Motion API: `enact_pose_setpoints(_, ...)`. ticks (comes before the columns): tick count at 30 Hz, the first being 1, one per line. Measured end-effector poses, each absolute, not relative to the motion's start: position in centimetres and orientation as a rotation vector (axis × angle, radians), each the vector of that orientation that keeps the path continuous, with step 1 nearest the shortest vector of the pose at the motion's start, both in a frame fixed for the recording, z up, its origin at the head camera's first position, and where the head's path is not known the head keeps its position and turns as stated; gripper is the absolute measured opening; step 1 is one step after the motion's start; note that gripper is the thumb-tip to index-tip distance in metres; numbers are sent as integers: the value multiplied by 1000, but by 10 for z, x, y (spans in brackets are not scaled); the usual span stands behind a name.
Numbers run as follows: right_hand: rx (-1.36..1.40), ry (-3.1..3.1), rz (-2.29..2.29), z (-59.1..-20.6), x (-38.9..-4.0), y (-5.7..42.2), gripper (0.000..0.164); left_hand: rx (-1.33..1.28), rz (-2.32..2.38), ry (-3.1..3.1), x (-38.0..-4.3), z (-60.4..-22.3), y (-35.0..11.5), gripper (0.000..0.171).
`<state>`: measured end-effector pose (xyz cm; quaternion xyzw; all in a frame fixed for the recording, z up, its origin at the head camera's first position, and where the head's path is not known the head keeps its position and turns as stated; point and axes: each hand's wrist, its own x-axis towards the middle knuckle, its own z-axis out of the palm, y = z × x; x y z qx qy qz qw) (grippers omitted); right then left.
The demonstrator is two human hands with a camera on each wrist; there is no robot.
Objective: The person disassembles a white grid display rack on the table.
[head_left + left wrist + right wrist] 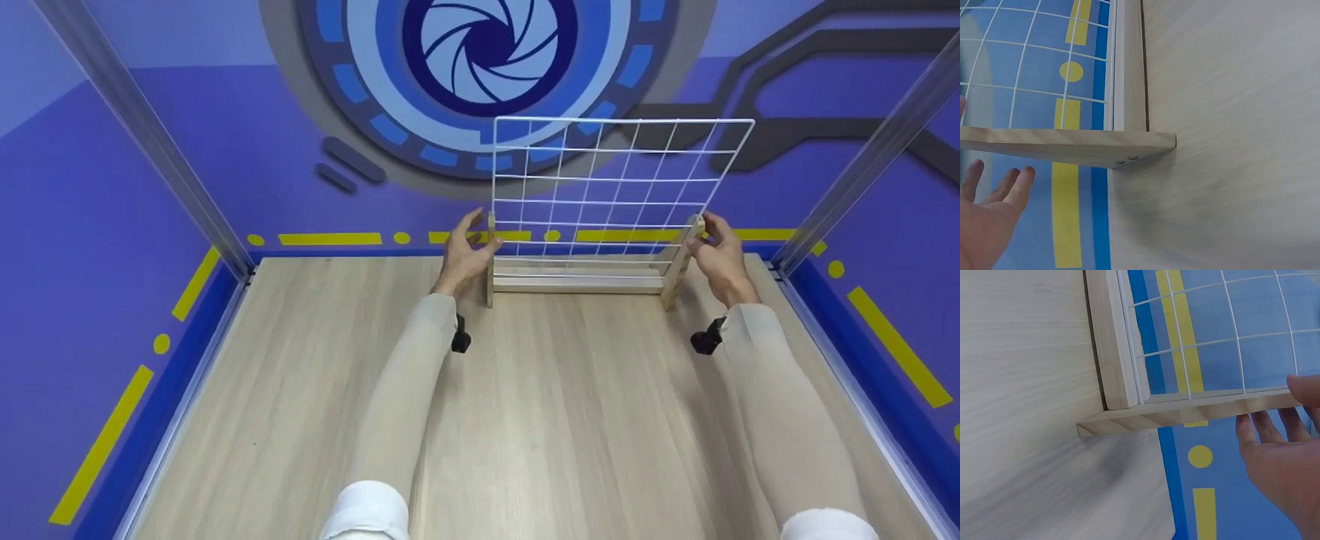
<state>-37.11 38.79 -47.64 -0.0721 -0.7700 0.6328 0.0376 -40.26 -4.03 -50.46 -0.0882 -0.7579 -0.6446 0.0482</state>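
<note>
A white wire grid (596, 180) rises from a wooden stand (577, 283) at the back of the table. The stand has a side panel at each end, joined by a low crossbar. My left hand (466, 259) is at the left panel (1067, 145), thumb by its edge; in the left wrist view the spread fingers (1019, 191) are apart from its outer face. On the other side, my right hand (721, 259) holds the right panel (1185, 413), the thumb over its edge and the fingertips (1245, 424) against its outer face.
The light wood tabletop (540, 420) extends in front of the stand. Close behind is a blue printed wall (360, 217) with yellow dashes. Metal posts (165, 157) stand at both back corners, and a small black device (706, 341) sits under the right wrist.
</note>
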Motion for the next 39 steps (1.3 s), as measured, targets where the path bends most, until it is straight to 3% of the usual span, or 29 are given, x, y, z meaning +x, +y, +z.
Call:
enact_pose_setpoints(7, -213, -2351, 1881, -478, -372, 386, 64, -297, -1992, -2277, -402, -507, -36, 53)
enact_pose_setpoints(18, -271, -2313, 1940, -478, -371, 378, 66, -307, -1898, -2299, -401, -510, -38, 51)
enact_pose_setpoints(39, -99, -2287, 2039, -460, -362, 335, 61, -248, -1773, -2345, -392, -509, -77, 48)
